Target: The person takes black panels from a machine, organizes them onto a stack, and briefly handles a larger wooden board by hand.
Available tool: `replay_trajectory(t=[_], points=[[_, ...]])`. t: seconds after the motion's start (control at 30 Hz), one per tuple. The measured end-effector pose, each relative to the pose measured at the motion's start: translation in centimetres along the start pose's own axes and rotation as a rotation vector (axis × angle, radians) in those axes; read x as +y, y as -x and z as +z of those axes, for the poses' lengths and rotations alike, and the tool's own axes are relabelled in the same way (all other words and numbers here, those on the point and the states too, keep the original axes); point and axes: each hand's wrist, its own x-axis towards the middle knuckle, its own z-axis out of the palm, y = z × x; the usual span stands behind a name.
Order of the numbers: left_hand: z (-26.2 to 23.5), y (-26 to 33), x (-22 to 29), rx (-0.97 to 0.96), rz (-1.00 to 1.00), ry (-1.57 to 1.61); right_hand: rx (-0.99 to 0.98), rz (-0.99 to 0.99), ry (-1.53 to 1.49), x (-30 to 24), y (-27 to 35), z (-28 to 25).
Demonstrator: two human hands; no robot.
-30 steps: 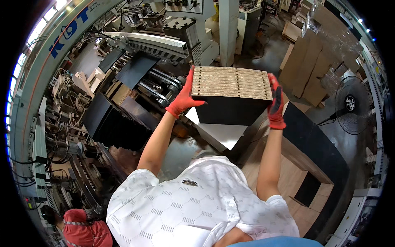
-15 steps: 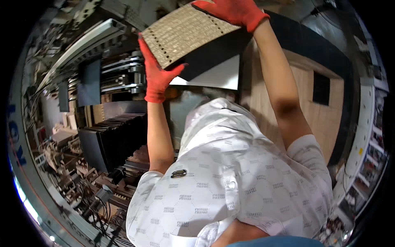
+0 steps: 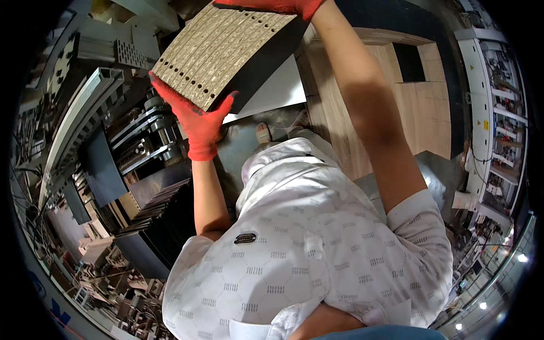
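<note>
Between my red-gloved hands is a stack of chipboard panels (image 3: pixel 224 48). Its raw edges face up and show two rows of dark drilled holes; the side nearest me is black. My left hand (image 3: pixel 195 122) grips the stack's left end, with the thumb on the black face and the fingers along the end. My right hand (image 3: pixel 277 5) is closed over the far right end, partly cut off by the top of the picture. Below the stack lies a white sheet or panel (image 3: pixel 277 93).
A machine with metal rollers (image 3: pixel 153 133) stands at the left, near a row of dark panels (image 3: pixel 158 226). Right of me are wood-coloured panels (image 3: pixel 340 113) with a dark border. A white machine cabinet (image 3: pixel 479 96) stands farther right.
The stack and both hands have moved left in the picture, and more of the panels' edges shows. The surroundings have turned in view, and my feet now show.
</note>
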Motion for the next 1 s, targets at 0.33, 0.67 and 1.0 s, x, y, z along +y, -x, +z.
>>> replay_trajectory(t=[0.33,0.67,1.0], points=[[0.5,0.1,0.5,0.043,-0.054,0.106,0.072,0.014,0.001,0.5,-0.3,-0.2],[0.7,1.0,5.5,0.021,-0.18,0.224,0.317,0.041,-0.836,4.5,1.9,-4.3],[1.0,1.0,9.7,-0.132,-0.309,0.103,-0.176,-0.004,-1.19,13.9,16.0,-2.5]])
